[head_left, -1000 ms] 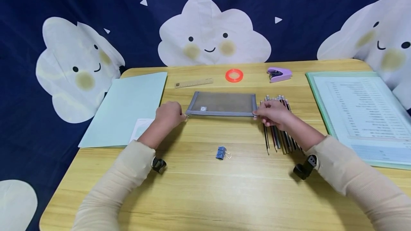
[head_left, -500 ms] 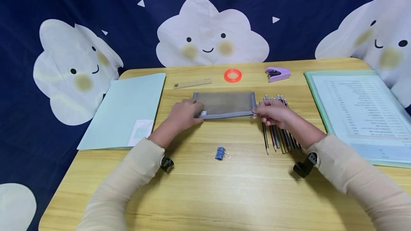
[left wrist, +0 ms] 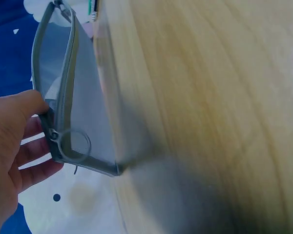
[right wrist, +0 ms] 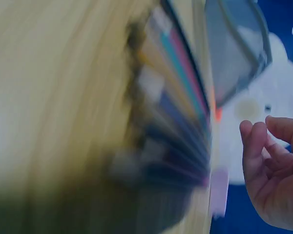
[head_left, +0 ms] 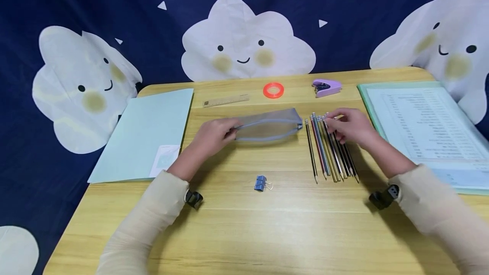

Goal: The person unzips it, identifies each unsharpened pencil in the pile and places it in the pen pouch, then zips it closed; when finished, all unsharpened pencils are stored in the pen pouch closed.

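A grey mesh zipper pouch [head_left: 273, 116] stands with its mouth gaping toward me. My left hand [head_left: 214, 136] grips its left end between thumb and fingers. In the left wrist view a ring [left wrist: 77, 145] hangs from the zipper at that end, near the fingers. Right of the pouch, several pencils [head_left: 322, 150] lie side by side, eraser ends away from me. Over their eraser ends hovers my right hand [head_left: 353, 127]; the right wrist view shows its fingers [right wrist: 256, 141] loosely bent, with nothing between them. The pencils are blurred in that view.
A blue binder clip [head_left: 260, 183] lies in front of the pouch. Behind are a ruler [head_left: 225, 101], red tape roll [head_left: 273, 90] and purple stapler [head_left: 327, 88]. Pale green folders flank them, one left [head_left: 141, 135], one right [head_left: 364, 96] with a printed sheet.
The left hand has moved from the zipper's end onto the pouch, whose mouth now gapes. The right hand has let go of the pouch's right corner and moved right, over the pencils.
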### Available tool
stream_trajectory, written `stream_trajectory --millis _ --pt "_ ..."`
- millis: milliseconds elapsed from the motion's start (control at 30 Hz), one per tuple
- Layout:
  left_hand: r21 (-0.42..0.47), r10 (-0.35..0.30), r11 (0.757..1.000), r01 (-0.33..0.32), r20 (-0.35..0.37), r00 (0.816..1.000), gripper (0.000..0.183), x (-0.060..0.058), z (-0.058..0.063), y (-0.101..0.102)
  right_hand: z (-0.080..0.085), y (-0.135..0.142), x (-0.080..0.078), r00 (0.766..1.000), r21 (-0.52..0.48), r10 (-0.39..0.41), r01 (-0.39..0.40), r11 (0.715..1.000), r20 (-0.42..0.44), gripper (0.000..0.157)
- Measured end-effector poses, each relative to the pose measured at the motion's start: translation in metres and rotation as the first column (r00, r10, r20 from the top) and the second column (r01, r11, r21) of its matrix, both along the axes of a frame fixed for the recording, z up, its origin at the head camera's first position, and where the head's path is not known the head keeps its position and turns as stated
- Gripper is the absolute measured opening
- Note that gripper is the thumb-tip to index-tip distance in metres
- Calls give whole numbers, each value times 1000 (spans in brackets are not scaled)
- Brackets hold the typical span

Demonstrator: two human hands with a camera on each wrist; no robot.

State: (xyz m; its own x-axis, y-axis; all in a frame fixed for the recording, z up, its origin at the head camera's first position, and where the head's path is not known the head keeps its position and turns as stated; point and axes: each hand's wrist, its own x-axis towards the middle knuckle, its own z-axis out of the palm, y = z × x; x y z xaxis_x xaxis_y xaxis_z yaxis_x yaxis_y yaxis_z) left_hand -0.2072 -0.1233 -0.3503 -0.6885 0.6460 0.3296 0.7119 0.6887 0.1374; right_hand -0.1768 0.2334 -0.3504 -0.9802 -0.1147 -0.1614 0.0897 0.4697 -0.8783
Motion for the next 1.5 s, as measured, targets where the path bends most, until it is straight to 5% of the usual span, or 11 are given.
stream_trajectory --millis 100,300,933,1067,1233,1367,1500 --pt "37 -4 999 4 -12 1000 19 4 2 -2 -4 19 8 999 60 -18 20 998 -29 38" --pt "110 1 994 -1 2 1000 18 9 4 0 -12 36 21 999 -21 -18 18 1000 34 44" --pt "158 55 985 -67 77 995 21 19 11 7 -21 21 22 998 202 -51 58 978 -37 28" --pt "157 65 985 -77 81 995 22 20 11 6 -19 19 22 997 338 -12 38 940 -77 27" --pt "160 77 983 -91 93 993 22 21 11 6 -18 13 18 992 511 52 16 859 -118 29" --pt "160 82 982 -96 95 992 22 20 11 7 -14 8 13 994 622 78 -14 783 -77 32" --pt "161 83 982 -97 92 992 22 19 11 8 -9 4 9 996 674 91 -65 736 -3 41"
